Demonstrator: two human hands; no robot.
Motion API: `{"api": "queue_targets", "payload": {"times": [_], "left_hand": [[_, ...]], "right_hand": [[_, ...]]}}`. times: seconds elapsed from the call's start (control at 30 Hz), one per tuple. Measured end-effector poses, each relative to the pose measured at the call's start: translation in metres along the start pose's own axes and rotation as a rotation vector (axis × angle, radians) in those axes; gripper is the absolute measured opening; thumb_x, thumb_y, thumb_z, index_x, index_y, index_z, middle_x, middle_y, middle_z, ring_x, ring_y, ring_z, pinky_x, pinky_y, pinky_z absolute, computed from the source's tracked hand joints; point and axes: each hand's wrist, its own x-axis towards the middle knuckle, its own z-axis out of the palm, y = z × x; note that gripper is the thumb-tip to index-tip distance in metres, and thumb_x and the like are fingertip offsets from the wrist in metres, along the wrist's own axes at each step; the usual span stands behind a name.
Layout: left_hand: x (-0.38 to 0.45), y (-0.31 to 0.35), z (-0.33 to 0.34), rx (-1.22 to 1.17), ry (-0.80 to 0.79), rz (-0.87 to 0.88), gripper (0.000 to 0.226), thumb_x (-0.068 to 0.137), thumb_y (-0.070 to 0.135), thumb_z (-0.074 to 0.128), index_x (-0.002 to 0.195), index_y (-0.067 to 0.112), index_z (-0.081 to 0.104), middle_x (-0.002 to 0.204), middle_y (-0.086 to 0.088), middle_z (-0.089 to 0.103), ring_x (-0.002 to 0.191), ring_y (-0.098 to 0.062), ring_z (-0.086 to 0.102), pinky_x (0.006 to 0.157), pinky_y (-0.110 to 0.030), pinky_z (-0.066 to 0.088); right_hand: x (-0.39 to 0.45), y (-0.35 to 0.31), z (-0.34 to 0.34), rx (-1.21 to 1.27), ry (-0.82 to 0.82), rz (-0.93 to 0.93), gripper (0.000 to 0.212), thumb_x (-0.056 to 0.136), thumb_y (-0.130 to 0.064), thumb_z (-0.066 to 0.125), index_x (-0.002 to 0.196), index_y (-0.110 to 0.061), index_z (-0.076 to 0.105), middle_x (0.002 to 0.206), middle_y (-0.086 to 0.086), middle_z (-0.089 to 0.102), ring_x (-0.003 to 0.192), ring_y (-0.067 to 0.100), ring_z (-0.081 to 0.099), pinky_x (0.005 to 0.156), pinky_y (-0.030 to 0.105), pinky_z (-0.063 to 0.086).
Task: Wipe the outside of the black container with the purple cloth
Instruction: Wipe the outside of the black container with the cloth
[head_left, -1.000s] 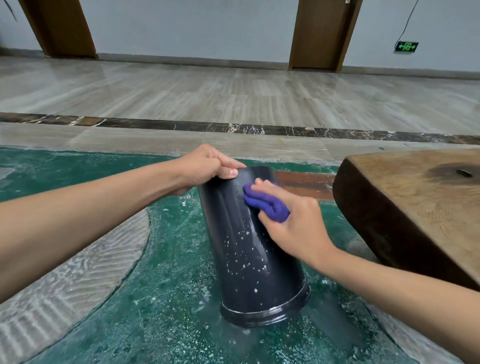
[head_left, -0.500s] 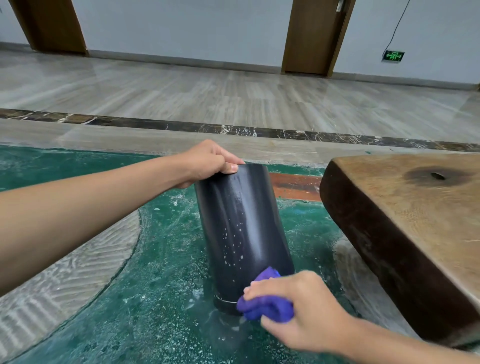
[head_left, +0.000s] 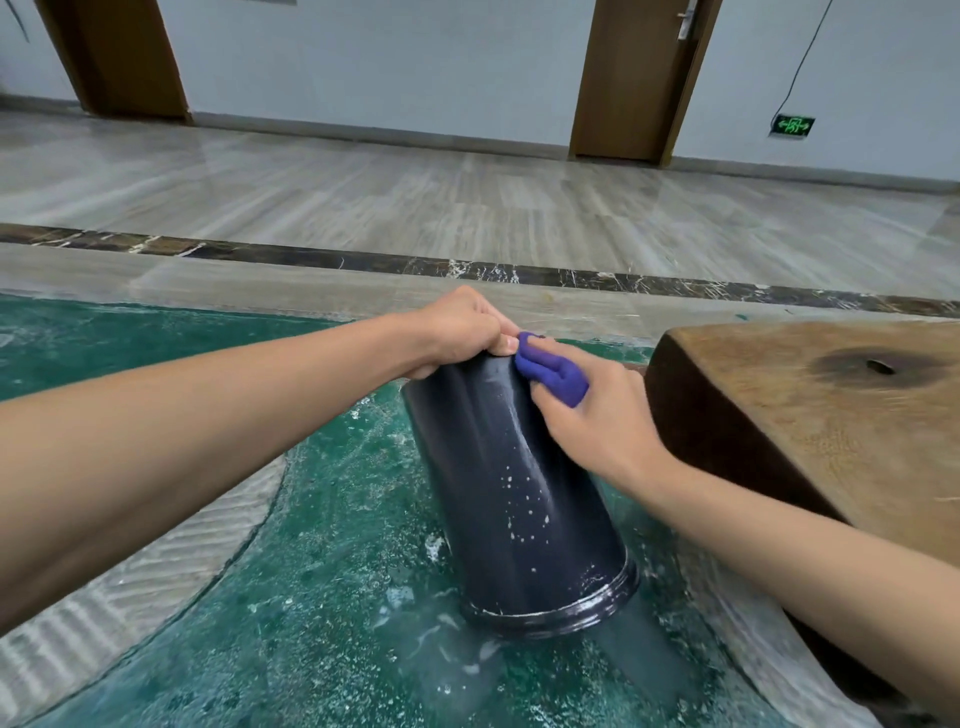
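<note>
Here L hand (head_left: 462, 330) grips black container (head_left: 524, 509), R hand (head_left: 597, 415) pinches purple cloth (head_left: 553, 366).

Glossy black cylindrical plastic container (head_left: 519, 499): inverted, tilted, flared rim down on wet green floor, closed base at top leaning away. White specks and droplets scattered over lower side wall; upper wall smoother, streaked. Bunched purple cloth (head_left: 553, 371): crumpled wad pressed against upper right side wall, near top edge.

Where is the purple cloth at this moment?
In the head view, the purple cloth is in the right hand, pressed on the upper end of the black container, right beside the left hand.
</note>
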Motion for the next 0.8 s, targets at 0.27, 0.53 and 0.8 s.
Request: {"api": "queue_targets", "payload": {"times": [0.27, 0.53, 0.8], "left_hand": [[0.003, -0.009, -0.009, -0.149, 0.023, -0.105, 0.023, 0.088, 0.001, 0.064, 0.108, 0.006, 0.074, 0.082, -0.002, 0.074, 0.077, -0.013, 0.066, 0.069, -0.015, 0.051], [0.014, 0.000, 0.000, 0.028, 0.044, -0.091, 0.018, 0.083, 0.013, 0.070, 0.079, 0.029, 0.077, 0.099, 0.002, 0.078, 0.101, -0.016, 0.070, 0.097, -0.026, 0.050], [0.021, -0.004, -0.005, 0.035, 0.111, -0.096, 0.021, 0.087, 0.012, 0.068, 0.104, 0.021, 0.077, 0.106, 0.000, 0.076, 0.096, -0.012, 0.067, 0.087, -0.018, 0.046]], "right_hand": [[-0.037, 0.022, 0.020, -0.118, -0.121, -0.325, 0.054, 0.076, -0.003, 0.081, 0.128, -0.015, 0.071, 0.145, 0.010, 0.059, 0.140, 0.031, 0.049, 0.117, 0.051, 0.040], [-0.077, 0.038, 0.017, -0.544, -0.271, -0.691, 0.058, 0.069, -0.014, 0.078, 0.126, -0.015, 0.068, 0.141, 0.008, 0.062, 0.137, 0.034, 0.053, 0.112, 0.055, 0.043], [-0.130, 0.060, -0.005, -0.554, -0.466, -0.658, 0.056, 0.068, -0.023, 0.077, 0.123, -0.025, 0.071, 0.138, -0.004, 0.065, 0.134, 0.022, 0.058, 0.109, 0.043, 0.049]]}}
